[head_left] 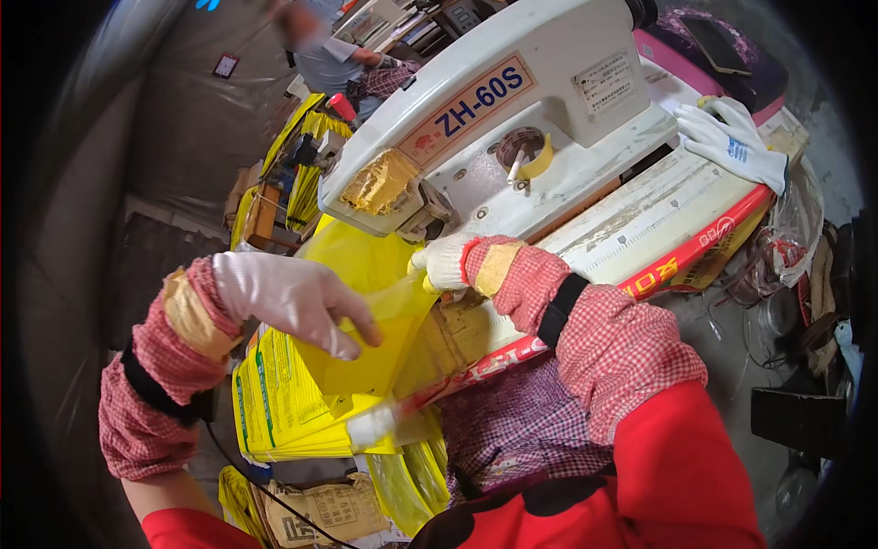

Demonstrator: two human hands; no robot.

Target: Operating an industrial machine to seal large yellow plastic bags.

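Observation:
A translucent yellow plastic bag (361, 352) stands tilted on the sewing machine's bed, its upper part under the machine head. My right hand (445, 260), in a white glove, pinches the bag's edge close to the needle area. My left hand (293, 297), also gloved, hangs over the bag's left side with fingers apart, nearest to its surface. Whether those fingertips touch the film I cannot tell. A large white industrial sewing machine (567, 110) reaches across the bench above both hands. Beneath the bag lies a stack of printed yellow bags (274, 393).
A roll of tape (541, 157) sits on the machine. On the bench's right lie a white glove (732, 142) and, behind, a phone (715, 44). Red printed tape (658, 274) runs along the front edge. Another person (334, 64) sits at the back left. A black cable (265, 489) hangs below my left arm.

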